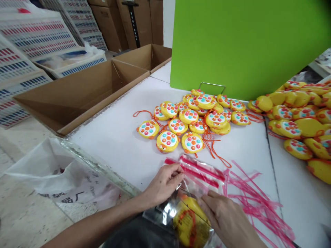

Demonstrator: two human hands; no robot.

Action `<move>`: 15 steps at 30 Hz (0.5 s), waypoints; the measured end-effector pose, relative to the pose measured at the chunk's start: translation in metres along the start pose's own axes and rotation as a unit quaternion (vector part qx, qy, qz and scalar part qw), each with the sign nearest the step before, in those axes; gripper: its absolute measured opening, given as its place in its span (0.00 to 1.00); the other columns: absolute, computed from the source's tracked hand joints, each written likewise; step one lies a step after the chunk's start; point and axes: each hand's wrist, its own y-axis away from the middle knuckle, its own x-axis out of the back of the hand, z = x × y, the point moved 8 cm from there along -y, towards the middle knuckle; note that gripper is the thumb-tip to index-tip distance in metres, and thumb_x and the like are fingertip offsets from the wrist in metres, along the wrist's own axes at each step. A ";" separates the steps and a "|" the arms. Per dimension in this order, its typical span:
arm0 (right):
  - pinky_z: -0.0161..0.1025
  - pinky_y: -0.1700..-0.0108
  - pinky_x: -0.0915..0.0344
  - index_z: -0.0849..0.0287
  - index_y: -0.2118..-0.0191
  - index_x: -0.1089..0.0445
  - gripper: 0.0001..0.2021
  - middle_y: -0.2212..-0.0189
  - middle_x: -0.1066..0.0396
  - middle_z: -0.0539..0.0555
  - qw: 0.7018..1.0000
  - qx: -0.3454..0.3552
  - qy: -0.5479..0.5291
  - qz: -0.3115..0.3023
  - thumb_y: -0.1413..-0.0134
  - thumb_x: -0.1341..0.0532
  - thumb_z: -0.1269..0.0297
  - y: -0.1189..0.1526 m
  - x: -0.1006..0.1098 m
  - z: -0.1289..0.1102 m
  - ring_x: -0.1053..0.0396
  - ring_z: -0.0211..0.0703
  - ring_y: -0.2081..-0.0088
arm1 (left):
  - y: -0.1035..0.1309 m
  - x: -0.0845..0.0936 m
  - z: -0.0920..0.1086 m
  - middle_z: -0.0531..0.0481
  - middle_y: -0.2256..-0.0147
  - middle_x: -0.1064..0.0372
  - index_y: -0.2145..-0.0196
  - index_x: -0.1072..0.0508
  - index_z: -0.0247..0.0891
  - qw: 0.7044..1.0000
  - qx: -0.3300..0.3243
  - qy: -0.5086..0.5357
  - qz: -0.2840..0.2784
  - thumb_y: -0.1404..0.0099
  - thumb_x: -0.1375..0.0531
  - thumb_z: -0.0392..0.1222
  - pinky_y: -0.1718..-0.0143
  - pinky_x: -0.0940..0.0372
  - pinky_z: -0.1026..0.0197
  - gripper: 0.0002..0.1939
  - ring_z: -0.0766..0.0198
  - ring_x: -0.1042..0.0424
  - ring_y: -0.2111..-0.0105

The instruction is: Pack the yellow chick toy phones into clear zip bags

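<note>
A clear plastic bag [165, 215] lies at the table's near edge, partly over my lap. Inside it sits a yellow duck-shaped toy [192, 220] with an orange cord, its plain side facing up. My left hand [164, 182] pinches the bag near its top left, thumb against fingers. On the other side, the curled fingers of my right hand [223, 212] grip the bag beside the toy. Just beyond my hands are plastic pieces with bright pink bands [199, 172]. Farther up the table lies a pile of yellow toys [190, 117] with coloured buttons and orange cords.
Pink plastic strips [258, 203] lie scattered at right. A larger heap of yellow toys [305, 120] fills the far right. A green board [232, 44] stands behind. Open cardboard boxes [85, 93] line the left edge, with plastic crates [38, 31] beyond. A white bag [67, 175] is on the floor.
</note>
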 end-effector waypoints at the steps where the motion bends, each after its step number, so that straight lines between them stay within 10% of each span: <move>1: 0.32 0.80 0.41 0.54 0.75 0.32 0.21 0.78 0.31 0.50 1.000 0.001 0.025 0.012 0.36 0.56 0.61 -0.002 0.001 -0.002 0.31 0.39 0.80 | 0.000 0.000 0.000 0.49 0.71 0.29 0.69 0.35 0.35 1.000 -0.001 -0.006 -0.002 0.35 0.48 0.43 0.69 0.35 0.64 0.09 0.62 0.28 0.69; 7: 0.34 0.71 0.37 0.54 0.57 0.32 0.11 0.66 0.28 0.53 0.982 0.006 -0.003 0.188 0.38 0.51 0.64 -0.015 0.026 -0.023 0.28 0.40 0.68 | 0.002 0.001 0.012 0.49 0.68 0.28 0.67 0.29 0.33 0.997 -0.046 -0.059 -0.013 0.36 0.49 0.38 0.66 0.38 0.65 0.10 0.62 0.31 0.66; 15: 0.36 0.73 0.41 0.56 0.70 0.33 0.08 0.75 0.30 0.50 0.983 -0.043 -0.011 0.178 0.43 0.48 0.69 -0.039 0.022 -0.024 0.31 0.41 0.74 | 0.009 -0.010 0.025 0.51 0.75 0.31 0.71 0.29 0.33 0.976 -0.076 -0.202 -0.015 0.36 0.50 0.35 0.72 0.42 0.67 0.12 0.66 0.33 0.74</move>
